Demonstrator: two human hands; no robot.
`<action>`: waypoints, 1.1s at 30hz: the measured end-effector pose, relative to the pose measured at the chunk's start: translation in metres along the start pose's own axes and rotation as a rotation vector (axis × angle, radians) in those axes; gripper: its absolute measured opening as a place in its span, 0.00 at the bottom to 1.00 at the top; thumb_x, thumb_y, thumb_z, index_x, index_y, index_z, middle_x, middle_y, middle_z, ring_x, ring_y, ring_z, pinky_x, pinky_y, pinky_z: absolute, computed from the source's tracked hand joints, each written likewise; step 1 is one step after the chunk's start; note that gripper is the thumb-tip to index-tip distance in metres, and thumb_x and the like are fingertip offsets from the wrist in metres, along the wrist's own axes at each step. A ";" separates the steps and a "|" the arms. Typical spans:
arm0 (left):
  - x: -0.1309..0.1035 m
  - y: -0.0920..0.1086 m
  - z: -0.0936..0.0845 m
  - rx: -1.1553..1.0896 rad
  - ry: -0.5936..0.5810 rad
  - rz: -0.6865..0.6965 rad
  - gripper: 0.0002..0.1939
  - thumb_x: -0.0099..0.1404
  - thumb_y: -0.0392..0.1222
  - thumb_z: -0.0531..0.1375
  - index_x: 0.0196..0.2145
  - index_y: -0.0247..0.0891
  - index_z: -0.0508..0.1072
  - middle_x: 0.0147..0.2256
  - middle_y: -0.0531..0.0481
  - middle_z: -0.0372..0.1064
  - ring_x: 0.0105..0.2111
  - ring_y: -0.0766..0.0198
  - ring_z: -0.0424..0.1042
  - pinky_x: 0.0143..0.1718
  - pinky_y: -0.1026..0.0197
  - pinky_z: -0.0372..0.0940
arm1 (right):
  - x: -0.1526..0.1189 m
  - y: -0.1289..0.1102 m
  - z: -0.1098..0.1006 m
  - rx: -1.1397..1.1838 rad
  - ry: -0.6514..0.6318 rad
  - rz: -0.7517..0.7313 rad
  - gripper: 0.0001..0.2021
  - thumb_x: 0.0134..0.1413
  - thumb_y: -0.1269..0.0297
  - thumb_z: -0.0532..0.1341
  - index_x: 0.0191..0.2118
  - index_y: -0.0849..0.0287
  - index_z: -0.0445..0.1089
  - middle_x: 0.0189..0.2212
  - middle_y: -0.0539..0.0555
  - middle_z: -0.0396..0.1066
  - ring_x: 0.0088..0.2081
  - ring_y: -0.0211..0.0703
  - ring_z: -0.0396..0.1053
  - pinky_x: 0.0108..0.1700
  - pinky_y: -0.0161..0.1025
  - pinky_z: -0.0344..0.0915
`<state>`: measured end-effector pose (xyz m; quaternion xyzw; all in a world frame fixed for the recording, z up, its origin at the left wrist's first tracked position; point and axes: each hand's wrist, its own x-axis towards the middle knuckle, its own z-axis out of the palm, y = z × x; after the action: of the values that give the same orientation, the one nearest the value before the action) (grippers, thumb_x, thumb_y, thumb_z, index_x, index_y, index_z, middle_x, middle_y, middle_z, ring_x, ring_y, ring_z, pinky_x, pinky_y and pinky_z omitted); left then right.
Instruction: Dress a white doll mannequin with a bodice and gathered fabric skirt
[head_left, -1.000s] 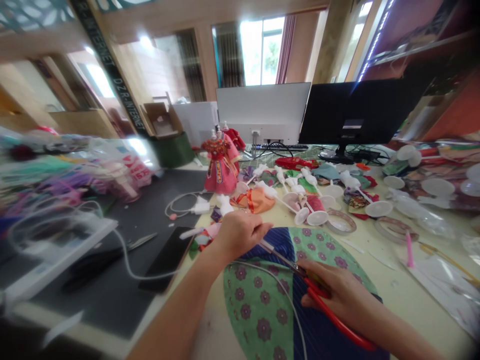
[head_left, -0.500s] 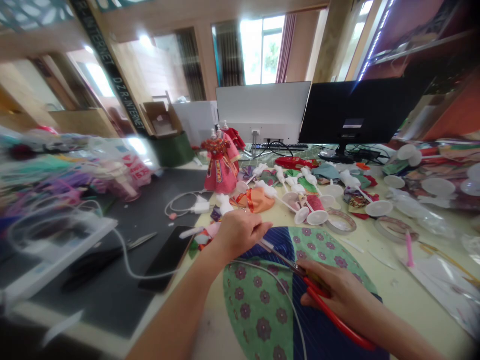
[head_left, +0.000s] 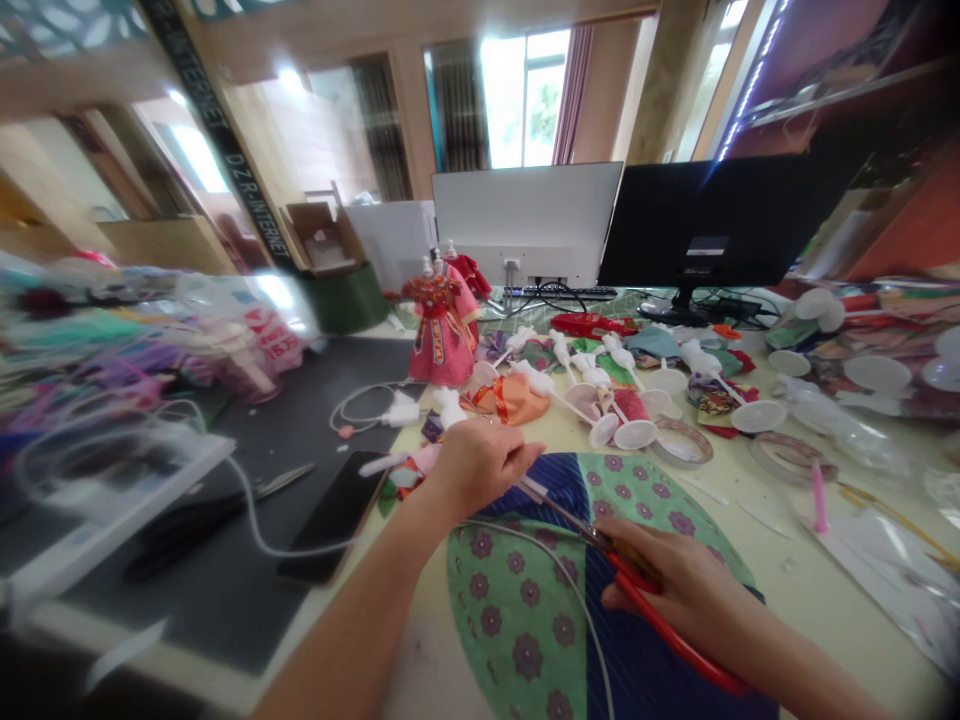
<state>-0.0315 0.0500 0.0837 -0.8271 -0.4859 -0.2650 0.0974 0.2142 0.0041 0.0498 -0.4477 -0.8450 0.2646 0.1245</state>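
Note:
A round cloth with green flowered parts and dark blue striped parts (head_left: 527, 655) lies on the pale table. Red-handled scissors (head_left: 667, 640) are gripped in my right hand (head_left: 660, 575), their blades pointing up and left across the blue part. My left hand (head_left: 484, 460) is closed at the cloth's upper left edge, near the blade tips; what its fingers pinch is hidden. A small white piece shows between that hand and the blades. Over the cloth runs a white cable (head_left: 574, 580).
Mannequin figures on white stands (head_left: 634, 435) and an orange dress (head_left: 517, 398) lie beyond the cloth. Tape rolls (head_left: 682, 445) are right of them. At left are a black phone (head_left: 334, 515), dark scissors (head_left: 187, 530) and a power strip (head_left: 120, 515). Monitors (head_left: 525, 215) stand behind.

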 end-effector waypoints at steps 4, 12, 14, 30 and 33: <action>0.000 0.000 -0.001 0.002 -0.004 0.003 0.22 0.65 0.49 0.51 0.17 0.36 0.66 0.17 0.51 0.64 0.21 0.67 0.60 0.25 0.63 0.49 | -0.001 0.000 0.000 0.015 -0.010 -0.001 0.20 0.52 0.56 0.60 0.52 0.52 0.65 0.40 0.55 0.74 0.37 0.48 0.72 0.37 0.40 0.65; 0.001 0.000 -0.001 -0.006 0.007 0.008 0.22 0.65 0.49 0.51 0.18 0.36 0.67 0.18 0.51 0.64 0.21 0.67 0.61 0.26 0.63 0.50 | 0.001 0.001 0.000 -0.003 -0.002 -0.021 0.20 0.53 0.55 0.59 0.51 0.53 0.65 0.40 0.54 0.74 0.37 0.47 0.72 0.37 0.39 0.66; 0.001 0.000 -0.001 -0.015 0.004 0.005 0.22 0.65 0.49 0.51 0.17 0.36 0.66 0.18 0.51 0.63 0.21 0.67 0.60 0.26 0.63 0.50 | 0.001 0.001 0.000 -0.016 0.004 -0.016 0.20 0.53 0.54 0.59 0.51 0.53 0.66 0.39 0.54 0.74 0.36 0.46 0.72 0.37 0.39 0.66; -0.001 0.000 -0.020 -0.345 -0.236 -0.112 0.04 0.57 0.39 0.57 0.27 0.38 0.70 0.25 0.53 0.69 0.25 0.67 0.65 0.27 0.65 0.56 | 0.001 0.019 -0.005 -0.295 0.168 -0.053 0.21 0.55 0.48 0.55 0.52 0.51 0.65 0.37 0.55 0.75 0.34 0.48 0.73 0.33 0.41 0.68; -0.001 0.000 -0.016 -0.408 -0.251 -0.167 0.05 0.59 0.40 0.56 0.28 0.39 0.70 0.25 0.54 0.68 0.25 0.67 0.65 0.27 0.66 0.57 | 0.002 0.023 -0.006 -0.358 0.198 -0.082 0.21 0.56 0.49 0.54 0.52 0.52 0.64 0.38 0.55 0.75 0.35 0.49 0.74 0.33 0.41 0.68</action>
<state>-0.0375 0.0430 0.0962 -0.8130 -0.4973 -0.2602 -0.1549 0.2318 0.0181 0.0423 -0.4519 -0.8797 0.0596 0.1359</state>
